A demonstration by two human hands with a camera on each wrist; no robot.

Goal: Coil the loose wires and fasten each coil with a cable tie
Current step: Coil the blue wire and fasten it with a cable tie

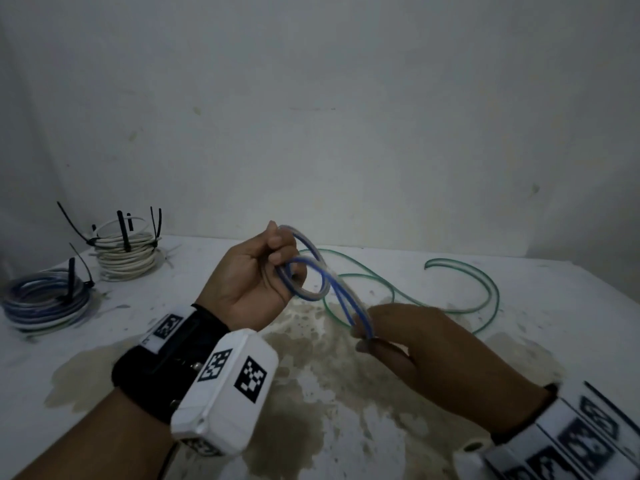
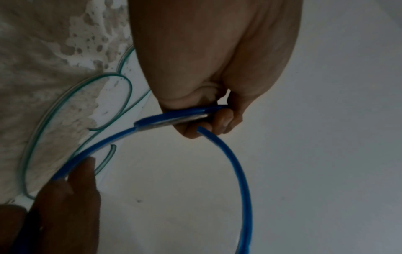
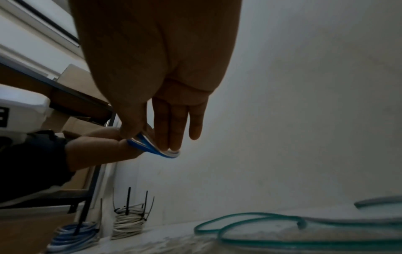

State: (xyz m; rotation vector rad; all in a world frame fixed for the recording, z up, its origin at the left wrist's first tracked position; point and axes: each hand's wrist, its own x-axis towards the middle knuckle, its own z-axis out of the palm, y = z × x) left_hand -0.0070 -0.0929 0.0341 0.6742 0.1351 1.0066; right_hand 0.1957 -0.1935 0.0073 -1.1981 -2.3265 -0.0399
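A blue and white wire (image 1: pixel 320 277) is held in the air over the table, twisted into a figure of eight. My left hand (image 1: pixel 258 275) grips its upper loop with fingers curled round it. My right hand (image 1: pixel 391 332) pinches the lower loop between thumb and forefinger, the other fingers straight. The left wrist view shows the blue wire (image 2: pixel 237 165) arcing from my left hand's fingers (image 2: pixel 219 123), its cut end by them. In the right wrist view the blue wire (image 3: pixel 156 150) is pinched at my right hand's fingertips (image 3: pixel 172 139). A loose green wire (image 1: pixel 460 289) lies on the table behind.
At the back left stand a white coil stack (image 1: pixel 126 256) and a blue coil stack (image 1: pixel 45 306), both bound with black cable ties (image 1: pixel 123 233). The white table (image 1: pixel 519 341) has a large brown stain in the middle. A wall rises close behind.
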